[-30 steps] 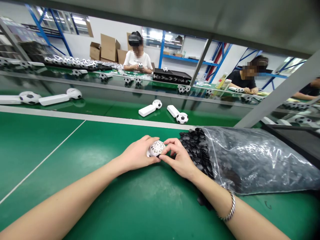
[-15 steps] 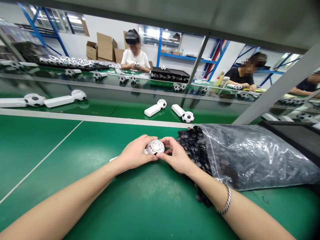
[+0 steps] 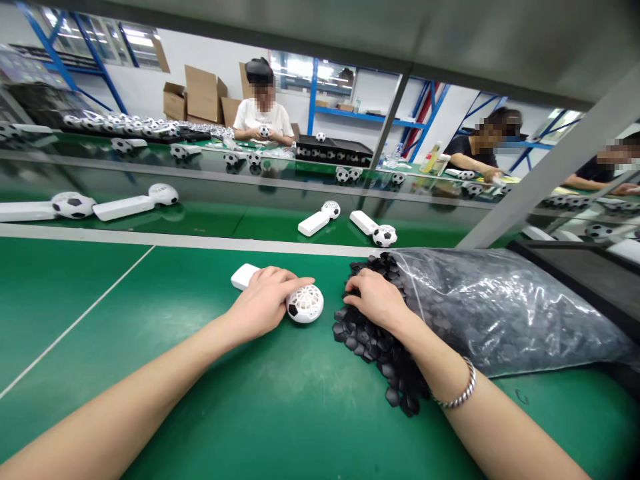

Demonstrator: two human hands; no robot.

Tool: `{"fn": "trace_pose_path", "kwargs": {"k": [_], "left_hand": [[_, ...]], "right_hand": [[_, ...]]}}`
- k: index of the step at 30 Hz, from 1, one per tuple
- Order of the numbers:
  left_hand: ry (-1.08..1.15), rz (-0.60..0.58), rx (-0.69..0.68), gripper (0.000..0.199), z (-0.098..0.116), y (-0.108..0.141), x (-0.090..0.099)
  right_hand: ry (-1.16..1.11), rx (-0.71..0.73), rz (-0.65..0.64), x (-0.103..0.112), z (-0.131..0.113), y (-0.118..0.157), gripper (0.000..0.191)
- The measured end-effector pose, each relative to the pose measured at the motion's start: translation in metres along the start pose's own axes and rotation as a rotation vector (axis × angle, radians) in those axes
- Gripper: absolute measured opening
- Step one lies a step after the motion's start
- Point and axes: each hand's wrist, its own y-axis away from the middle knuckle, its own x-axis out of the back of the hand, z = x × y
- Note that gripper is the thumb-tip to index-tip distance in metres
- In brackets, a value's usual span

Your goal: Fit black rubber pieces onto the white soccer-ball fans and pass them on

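Observation:
My left hand (image 3: 263,300) is closed around a white handheld fan (image 3: 306,308) with a football-patterned round head. The fan's white handle end shows beyond my knuckles, and its openwork grille faces up. My thumb lies along the edge of the head, which rests at the green tabletop. To the right, my right hand (image 3: 377,298) is over a heap of small black many-sided pieces (image 3: 367,340). Its fingers are bent, with a gap between thumb and forefinger; no piece shows held there. The other fingertips are partly hidden.
A clear plastic bag (image 3: 510,307) of black pieces lies right of the heap, by a black tray (image 3: 575,267). Beyond the pale table edge, more fans (image 3: 320,219) lie on a green surface. A grey post (image 3: 550,160) slants at right. Several people work opposite.
My right hand has left the fan's head and moved right onto the black pieces. My left hand has turned the fan slightly, exposing more of its head and handle.

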Motion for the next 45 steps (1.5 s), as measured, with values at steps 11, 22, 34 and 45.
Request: {"fn": "trace_pose_path", "kwargs": {"k": [11, 22, 34, 45], "left_hand": [[-0.038, 0.039, -0.029, 0.065, -0.001, 0.001, -0.003], [0.016, 0.038, -0.029, 0.064, 0.0, 0.004, -0.002], [0.064, -0.02, -0.061, 0.067, -0.016, 0.002, 0.002], [0.123, 0.042, 0.003, 0.07, -0.004, 0.001, 0.0]], "right_hand": [[0.348, 0.207, -0.001, -0.009, -0.034, 0.014, 0.022], [-0.129, 0.244, 0.162, -0.007, -0.019, 0.004, 0.029], [-0.651, 0.353, -0.01, 0.011, -0.035, 0.02, 0.016], [-0.7, 0.388, 0.146, 0.003, -0.042, 0.023, 0.009]]}}
